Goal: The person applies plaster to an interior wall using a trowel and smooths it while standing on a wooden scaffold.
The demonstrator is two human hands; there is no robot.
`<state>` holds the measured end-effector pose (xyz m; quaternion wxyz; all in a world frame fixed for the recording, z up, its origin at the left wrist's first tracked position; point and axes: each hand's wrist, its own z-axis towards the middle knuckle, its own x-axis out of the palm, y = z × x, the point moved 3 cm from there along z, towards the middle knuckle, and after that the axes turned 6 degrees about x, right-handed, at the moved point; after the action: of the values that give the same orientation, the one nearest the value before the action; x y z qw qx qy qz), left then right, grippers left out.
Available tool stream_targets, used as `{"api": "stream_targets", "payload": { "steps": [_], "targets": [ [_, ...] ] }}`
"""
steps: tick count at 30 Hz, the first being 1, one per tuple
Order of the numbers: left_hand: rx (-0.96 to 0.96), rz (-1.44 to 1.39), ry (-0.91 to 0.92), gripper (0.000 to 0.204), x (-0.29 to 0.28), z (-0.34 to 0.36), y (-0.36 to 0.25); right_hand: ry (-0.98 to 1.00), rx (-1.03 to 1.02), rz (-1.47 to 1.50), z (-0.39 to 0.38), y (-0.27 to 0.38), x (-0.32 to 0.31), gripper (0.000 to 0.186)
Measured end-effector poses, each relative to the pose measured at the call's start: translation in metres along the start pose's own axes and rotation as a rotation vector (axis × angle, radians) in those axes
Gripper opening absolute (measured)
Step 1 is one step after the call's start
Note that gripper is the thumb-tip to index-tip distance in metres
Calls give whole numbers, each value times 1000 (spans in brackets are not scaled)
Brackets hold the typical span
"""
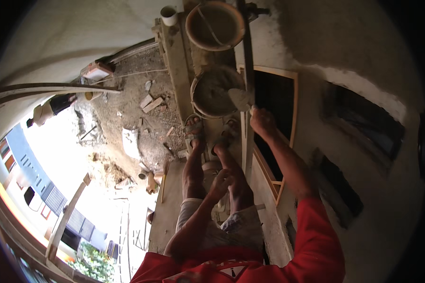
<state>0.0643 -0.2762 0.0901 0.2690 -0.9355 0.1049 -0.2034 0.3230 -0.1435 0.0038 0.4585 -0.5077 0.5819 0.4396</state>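
Note:
My right hand (263,121) grips the handle of a trowel (241,99). Its blade hangs over the right side of a round bucket (194,103) of wet grey mortar, and I cannot tell whether it touches the mortar. Beyond that stands a second round bucket (241,38) with greyish liquid and a thin pale strip across it. Held between my knees, my left hand (220,183) has its fingers curled; what they may hold is hidden. My sandalled feet rest on planks just short of the mortar bucket.
A white cup (168,16) sits on the plank at the far end. At right is a wall with a wood-framed dark opening (274,101). Below at left lies rubble-strewn ground with broken bricks (152,104) and a white sack (131,143); another person (47,111) is there.

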Motion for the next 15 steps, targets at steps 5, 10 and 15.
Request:
{"api": "stream_targets", "payload": {
  "steps": [5, 10, 15],
  "targets": [
    [52, -30, 25, 32, 7, 11, 2, -41, 14, 423, 28, -12, 97, 14],
    [-28, -14, -4, 30, 0, 6, 11, 363, 318, 493, 60, 52, 121, 35],
    [-21, -95, -9, 30, -3, 5, 12, 293, 388, 615, 27, 43, 127, 40]
  ]
}}
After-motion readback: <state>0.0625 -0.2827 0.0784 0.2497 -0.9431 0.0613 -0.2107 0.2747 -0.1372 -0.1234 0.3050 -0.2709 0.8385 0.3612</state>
